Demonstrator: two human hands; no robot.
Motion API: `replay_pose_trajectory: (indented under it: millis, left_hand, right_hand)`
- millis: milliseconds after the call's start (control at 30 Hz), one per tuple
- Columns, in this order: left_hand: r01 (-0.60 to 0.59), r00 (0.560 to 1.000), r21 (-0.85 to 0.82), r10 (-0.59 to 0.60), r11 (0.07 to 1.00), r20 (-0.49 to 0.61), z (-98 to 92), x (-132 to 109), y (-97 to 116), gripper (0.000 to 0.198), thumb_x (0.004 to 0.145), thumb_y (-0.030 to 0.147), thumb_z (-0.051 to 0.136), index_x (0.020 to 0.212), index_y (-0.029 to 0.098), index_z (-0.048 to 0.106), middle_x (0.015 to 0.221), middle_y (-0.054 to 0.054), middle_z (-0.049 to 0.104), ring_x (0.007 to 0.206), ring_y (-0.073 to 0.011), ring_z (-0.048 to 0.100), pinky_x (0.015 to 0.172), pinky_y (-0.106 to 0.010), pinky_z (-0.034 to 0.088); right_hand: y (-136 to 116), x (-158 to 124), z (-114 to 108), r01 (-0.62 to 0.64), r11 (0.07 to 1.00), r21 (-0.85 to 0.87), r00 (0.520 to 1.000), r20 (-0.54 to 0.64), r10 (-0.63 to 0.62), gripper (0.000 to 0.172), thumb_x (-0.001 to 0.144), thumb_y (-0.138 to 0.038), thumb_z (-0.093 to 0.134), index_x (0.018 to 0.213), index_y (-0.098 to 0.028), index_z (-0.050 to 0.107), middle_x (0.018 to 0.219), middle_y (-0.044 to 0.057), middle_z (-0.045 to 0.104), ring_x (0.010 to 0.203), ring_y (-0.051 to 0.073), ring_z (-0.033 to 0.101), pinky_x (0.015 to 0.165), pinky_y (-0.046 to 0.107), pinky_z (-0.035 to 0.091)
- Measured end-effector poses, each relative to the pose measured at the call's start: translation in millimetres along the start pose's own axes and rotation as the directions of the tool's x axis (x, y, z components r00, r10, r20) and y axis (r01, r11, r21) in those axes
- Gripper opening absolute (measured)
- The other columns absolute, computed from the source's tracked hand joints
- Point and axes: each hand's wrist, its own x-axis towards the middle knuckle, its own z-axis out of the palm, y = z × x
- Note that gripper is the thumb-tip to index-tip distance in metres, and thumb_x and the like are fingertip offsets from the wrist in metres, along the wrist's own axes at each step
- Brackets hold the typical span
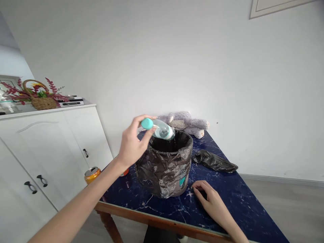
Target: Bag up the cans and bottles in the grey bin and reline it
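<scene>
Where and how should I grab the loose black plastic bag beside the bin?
Probably pinch the black plastic bag by its crumpled middle, from above on the near side, with the right hand: it lies long and low on the marbled blue table, its left end close to the lined bin.

Left hand [134,136] high in a thumb-and-finger grip, right hand [212,202] low and loosely curled

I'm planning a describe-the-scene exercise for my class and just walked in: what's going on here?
A person's left hand holds a clear, teal-capped bottle over the opening of a bag-lined bin. The right hand rests on the blue table near the bin. A black plastic bag lies to the bin's right, an orange can to its left.
</scene>
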Motion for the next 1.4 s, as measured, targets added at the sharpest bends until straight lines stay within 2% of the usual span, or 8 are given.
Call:
replay_pose_trajectory:
  millis: [200, 333, 500, 700, 967, 1100, 1267, 1400]
  left_hand:
    - [0.08, 0.9, -0.014, -0.066, 0.997, 0.43, 22.9, -15, -2, 0.042, 0.109, 0.043, 0.054, 0.149, 0.034, 0.052, 0.153, -0.005, 0.063, 0.142, -0.027, 0.059, 0.115, -0.046, 0.053]
    - [0.153, 0.953, 0.061, -0.164, 0.986, 0.254, 7.8, -20, -23, 0.037, 0.111, 0.046, 0.043, 0.14, 0.029, 0.06, 0.145, -0.007, 0.068, 0.137, -0.0261, 0.062, 0.116, -0.044, 0.049]
    - [0.266, 0.945, 0.395, -0.319, 0.879, 0.073, -25.5, -42, -96, 0.04, 0.107, 0.048, 0.042, 0.131, 0.022, 0.061, 0.136, -0.012, 0.069, 0.131, -0.0309, 0.062, 0.112, -0.048, 0.049]
    - [0.326, 0.647, 0.756, -0.717, 0.567, 0.259, -48.6, -89, -178, 0.066, 0.099, 0.057, 0.045, 0.145, 0.011, 0.054, 0.152, -0.023, 0.057, 0.144, -0.043, 0.049, 0.114, -0.053, 0.042]
    - [0.353, 0.45, 0.769, -0.817, 0.533, 0.36, -54.8, -119, -196, 0.071, 0.08, 0.061, 0.064, 0.136, 0.018, 0.066, 0.126, -0.02, 0.076, 0.111, -0.0397, 0.074, 0.08, -0.04, 0.057]
    - [0.34, 0.5, 0.736, -0.776, 0.585, 0.386, -47.7, -119, -185, 0.066, 0.083, 0.061, 0.065, 0.136, 0.02, 0.065, 0.126, -0.017, 0.076, 0.113, -0.0398, 0.072, 0.079, -0.04, 0.057]
    - [0.387, 0.884, 0.505, -0.466, 0.771, 0.035, -38.5, -72, -129, 0.048, 0.102, 0.056, 0.05, 0.135, 0.022, 0.06, 0.14, -0.013, 0.067, 0.124, -0.032, 0.066, 0.1, -0.043, 0.054]
    - [0.169, 0.986, 0.137, -0.164, 0.976, -0.041, -27.8, -24, -59, 0.034, 0.101, 0.049, 0.062, 0.125, 0.025, 0.063, 0.128, -0.007, 0.071, 0.116, -0.025, 0.069, 0.096, -0.038, 0.059]
  right_hand:
    - [-4, 1, -2, -0.006, 1.0, -0.004, 1.0, -0.008, 0.006, 0.025, 0.103, -0.042, 0.052, 0.103, -0.025, 0.071, 0.11, 0.008, 0.073, 0.101, 0.024, 0.071, 0.093, 0.035, 0.055]
    - [-6, 0, -2, -0.003, 1.0, -0.006, 1.0, -0.007, 0.003, 0.026, 0.104, -0.042, 0.051, 0.102, -0.025, 0.071, 0.11, 0.008, 0.073, 0.101, 0.025, 0.071, 0.094, 0.036, 0.055]
    - [-5, 0, -1, -0.006, 1.0, -0.021, 1.0, 0.01, 0.006, 0.027, 0.104, -0.044, 0.05, 0.103, -0.026, 0.071, 0.112, 0.008, 0.073, 0.103, 0.025, 0.071, 0.095, 0.036, 0.055]
    - [0, 0, 0, -0.021, 1.0, -0.02, 1.0, 0.023, 0.021, 0.028, 0.104, -0.048, 0.051, 0.102, -0.026, 0.07, 0.113, 0.009, 0.072, 0.102, 0.025, 0.072, 0.092, 0.035, 0.056]
    - [2, -2, 2, -0.012, 1.0, -0.016, 1.0, 0.012, 0.012, 0.031, 0.103, -0.05, 0.052, 0.101, -0.025, 0.071, 0.113, 0.01, 0.073, 0.103, 0.026, 0.073, 0.093, 0.036, 0.057]
    - [0, -2, 1, -0.019, 1.0, -0.024, 0.999, 0.027, 0.02, 0.031, 0.104, -0.049, 0.05, 0.103, -0.025, 0.071, 0.115, 0.01, 0.073, 0.104, 0.026, 0.072, 0.096, 0.038, 0.056]
    - [-2, -2, 0, -0.007, 0.999, -0.031, 1.0, 0.002, 0.007, 0.032, 0.103, -0.049, 0.051, 0.104, -0.025, 0.073, 0.113, 0.011, 0.075, 0.102, 0.027, 0.073, 0.094, 0.038, 0.058]
    - [-1, -2, -1, -0.01, 0.999, -0.037, 1.0, -0.005, 0.009, 0.032, 0.103, -0.049, 0.052, 0.103, -0.025, 0.074, 0.111, 0.01, 0.075, 0.102, 0.026, 0.073, 0.093, 0.037, 0.058]
